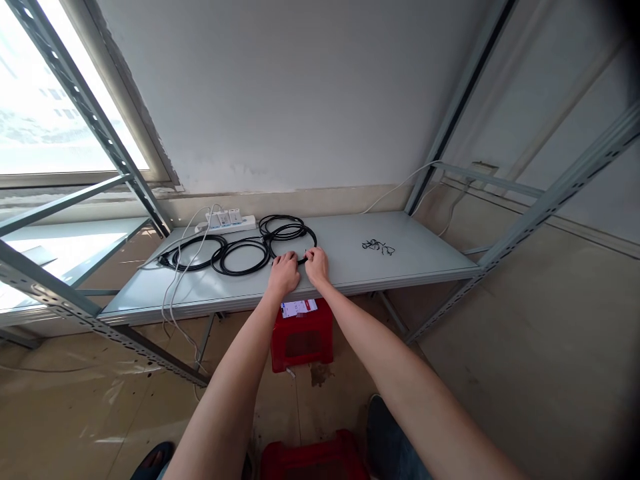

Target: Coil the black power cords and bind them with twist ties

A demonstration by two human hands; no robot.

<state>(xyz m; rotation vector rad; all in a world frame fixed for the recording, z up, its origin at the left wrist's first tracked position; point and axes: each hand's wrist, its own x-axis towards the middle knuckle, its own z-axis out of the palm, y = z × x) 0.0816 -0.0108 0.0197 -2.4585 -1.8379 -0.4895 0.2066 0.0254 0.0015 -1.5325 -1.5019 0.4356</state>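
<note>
A coiled black cable [316, 235] lies near the front edge of the grey shelf [340, 233], between my two hands. My left hand [285, 270] is closed over the near left part of its loop, fingers curled down. On the near right part, my right hand [316, 265] pinches the cable, and its fingertips almost meet the left hand. A small dark end or tie shows between them, too small to make out. Leftward lie another black cable coil [245, 273] and a further coil [187, 268]. To the right is a small heap of thin black ties [377, 247].
A white power strip [235, 225] with plugs stands against the wall; white cords [173, 287] hang over the shelf's front left. Metal uprights [450, 113] frame both sides. Below are a red stool [303, 340] with a phone-like item [299, 307] and another red stool [315, 460].
</note>
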